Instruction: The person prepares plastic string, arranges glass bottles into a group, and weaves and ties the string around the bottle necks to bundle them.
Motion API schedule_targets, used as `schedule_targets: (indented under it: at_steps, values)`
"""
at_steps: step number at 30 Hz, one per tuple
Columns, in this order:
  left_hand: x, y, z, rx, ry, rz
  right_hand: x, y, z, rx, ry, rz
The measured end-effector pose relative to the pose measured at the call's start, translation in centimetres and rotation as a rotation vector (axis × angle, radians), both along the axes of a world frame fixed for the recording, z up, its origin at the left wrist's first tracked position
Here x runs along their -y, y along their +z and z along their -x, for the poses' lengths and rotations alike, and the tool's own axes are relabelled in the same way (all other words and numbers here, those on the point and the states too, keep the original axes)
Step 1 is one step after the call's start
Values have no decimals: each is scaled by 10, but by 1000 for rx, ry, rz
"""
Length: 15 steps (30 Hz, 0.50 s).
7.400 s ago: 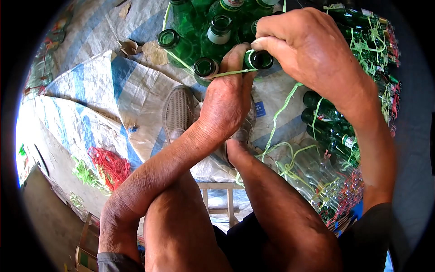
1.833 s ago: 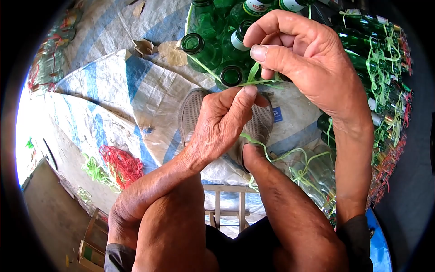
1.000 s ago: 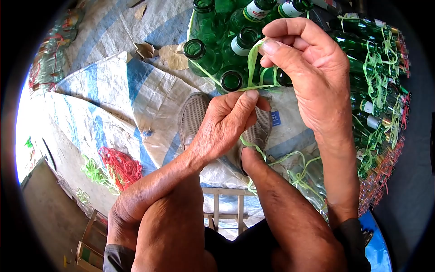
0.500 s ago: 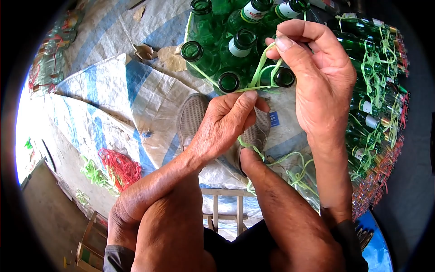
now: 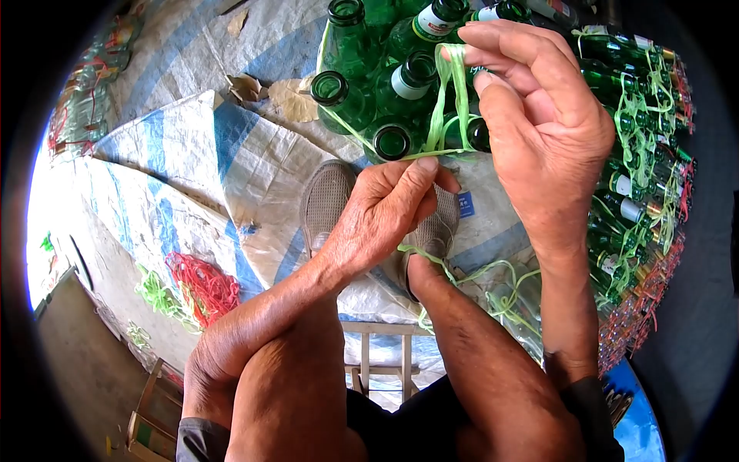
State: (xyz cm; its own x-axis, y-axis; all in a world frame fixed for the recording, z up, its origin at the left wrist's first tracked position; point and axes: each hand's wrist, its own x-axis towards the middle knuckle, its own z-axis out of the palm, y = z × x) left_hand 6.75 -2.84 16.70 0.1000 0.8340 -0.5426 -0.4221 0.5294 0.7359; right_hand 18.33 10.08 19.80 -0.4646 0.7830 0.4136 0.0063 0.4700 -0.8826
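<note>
My left hand point(image 5: 389, 202) is closed in a pinch on a green plastic strip point(image 5: 422, 154), just in front of a bundle of green glass bottles point(image 5: 391, 141). The strip runs around the bottle necks. Above the near bottles, a raised strip loop point(image 5: 454, 58) stands at the fingertips of my right hand point(image 5: 543, 115). That hand has its thumb and fingers apart; the loop seems to touch a fingertip. Part of the right-hand bottles is hidden behind it.
Rows of strip-tied green bottles point(image 5: 627, 185) lie stacked on the right. Clear bottles point(image 5: 81, 115) stand at far left. Red twine point(image 5: 204, 289) lies on the striped sheet point(image 5: 173, 192). Loose green strip point(image 5: 500, 296) trails beside my right leg. A blue surface point(image 5: 635, 416) shows at lower right.
My right hand has moved up slightly, and its thumb has parted from the fingers that pinched the strip. The loop stands higher. My left hand keeps its pinch almost unmoved.
</note>
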Motion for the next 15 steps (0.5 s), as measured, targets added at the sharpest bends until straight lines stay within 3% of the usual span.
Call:
schedule_targets:
  at_steps: [4, 15]
  values:
    - [0, -1, 0, 8, -2, 6, -1, 14, 3, 188, 3, -12]
    - [-1, 1, 3, 16, -23, -12, 0, 11, 5, 203, 5, -99]
